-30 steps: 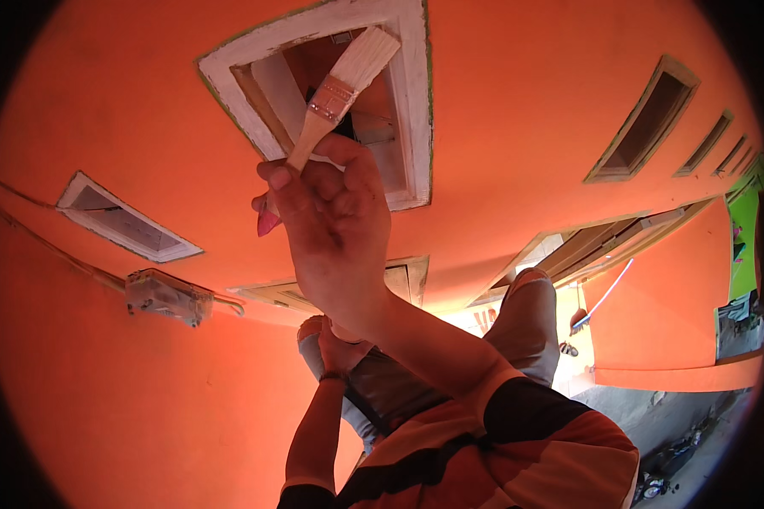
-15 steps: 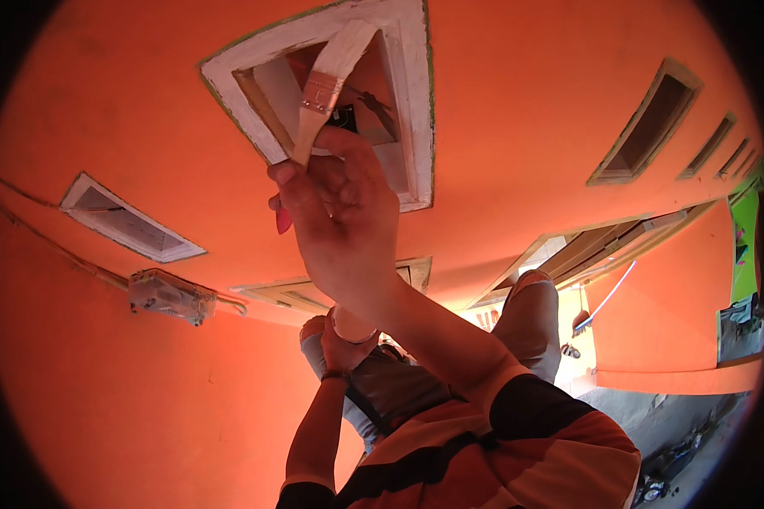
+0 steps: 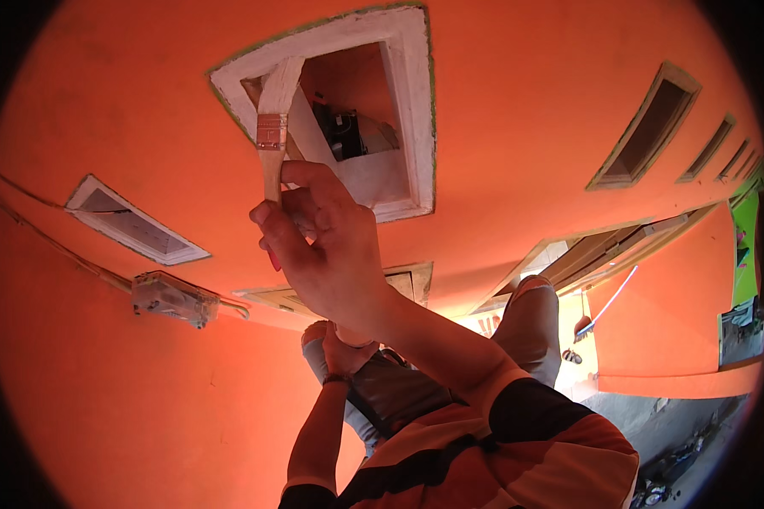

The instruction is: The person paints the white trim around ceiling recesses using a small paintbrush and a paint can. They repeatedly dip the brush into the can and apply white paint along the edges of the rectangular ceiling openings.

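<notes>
My right hand (image 3: 331, 246) is closed on the wooden handle of a flat paintbrush (image 3: 272, 131). Pale paint coats its bristles, which point up and overlap the left side of a white-painted window frame (image 3: 418, 110); whether they touch it I cannot tell. The frame surrounds an opening in the orange wall. Lower down, near my knee, my left hand (image 3: 345, 355) is wrapped round a pale, round container (image 3: 353, 338). My right forearm hides most of that container, and its contents do not show.
A smaller white-edged vent (image 3: 136, 219) is at the left, above a clear plastic box (image 3: 174, 299) with cables along the wall. Several brown-framed openings (image 3: 645, 127) line the right. Below are a doorway with a wooden door (image 3: 603, 250) and a broom (image 3: 583, 327).
My right hand has moved left and down with the paintbrush, whose bristles now lie at the frame's left side instead of its top. My left hand stays on the container.
</notes>
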Available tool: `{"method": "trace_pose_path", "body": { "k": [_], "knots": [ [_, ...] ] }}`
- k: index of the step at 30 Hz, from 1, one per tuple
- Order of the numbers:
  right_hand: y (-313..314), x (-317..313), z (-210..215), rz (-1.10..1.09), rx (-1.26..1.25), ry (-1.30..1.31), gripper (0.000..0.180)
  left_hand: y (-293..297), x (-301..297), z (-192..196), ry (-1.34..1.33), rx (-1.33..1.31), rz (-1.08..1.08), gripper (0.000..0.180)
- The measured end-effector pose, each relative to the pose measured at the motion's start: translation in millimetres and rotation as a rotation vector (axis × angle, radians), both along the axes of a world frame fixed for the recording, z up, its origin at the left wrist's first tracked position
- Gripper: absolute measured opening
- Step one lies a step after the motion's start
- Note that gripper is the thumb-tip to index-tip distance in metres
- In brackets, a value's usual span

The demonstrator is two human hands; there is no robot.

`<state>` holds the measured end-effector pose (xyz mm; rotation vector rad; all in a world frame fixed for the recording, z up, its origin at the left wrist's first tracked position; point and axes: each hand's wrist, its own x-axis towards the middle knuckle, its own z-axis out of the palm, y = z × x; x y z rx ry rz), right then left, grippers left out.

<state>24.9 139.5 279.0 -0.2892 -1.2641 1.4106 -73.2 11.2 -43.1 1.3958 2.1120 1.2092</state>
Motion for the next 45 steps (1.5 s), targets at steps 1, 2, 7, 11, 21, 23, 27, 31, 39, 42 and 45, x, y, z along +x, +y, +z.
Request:
{"method": "trace_pose_path", "body": {
  "k": [1, 2, 7, 11, 21, 23, 27, 31, 39, 42, 45],
  "knots": [
    [-3, 5, -1, -0.012, -0.019, -0.019, 0.028, 1, 0, 0, -0.002, 0.015, -0.009, 0.093],
    [-5, 8, -1, -0.023, -0.038, -0.038, 0.029, 3, 1, 0, -0.004, 0.030, -0.018, 0.093],
    [0, 0, -7, -0.065, -0.110, 0.268, 0.029, 2, 1, -4, 0.041, 0.034, 0.025, 0.087],
    [1, 5, 0, -0.008, 0.013, -0.059, 0.029, 5, 8, 18, -0.009, 0.042, 0.005, 0.091],
    [6, -2, -3, -0.074, -0.096, 0.246, 0.032, 8, 11, 22, 0.000, 0.060, 0.006, 0.093],
    [2, -7, 1, -0.021, -0.047, 0.074, 0.030, 3, 5, 9, 0.007, 0.026, 0.000, 0.093],
    [-11, -2, -3, 0.008, 0.049, -0.039, 0.027, -4, -5, -17, 0.105, -0.001, -0.029, 0.094],
    [-15, 7, -6, -0.091, -0.048, 0.121, 0.029, 2, 0, -7, 0.056, 0.023, -0.004, 0.091],
    [-1, -1, 1, 0.018, 0.005, -0.077, 0.029, 2, 0, -4, 0.048, 0.029, -0.016, 0.092],
    [-5, 4, -14, -0.058, 0.032, 0.025, 0.031, 4, -1, -2, 0.024, 0.044, -0.030, 0.093],
    [-3, 1, -12, -0.088, -0.029, 0.213, 0.033, 2, -4, -17, -0.006, 0.092, -0.009, 0.093]
  ]
}}
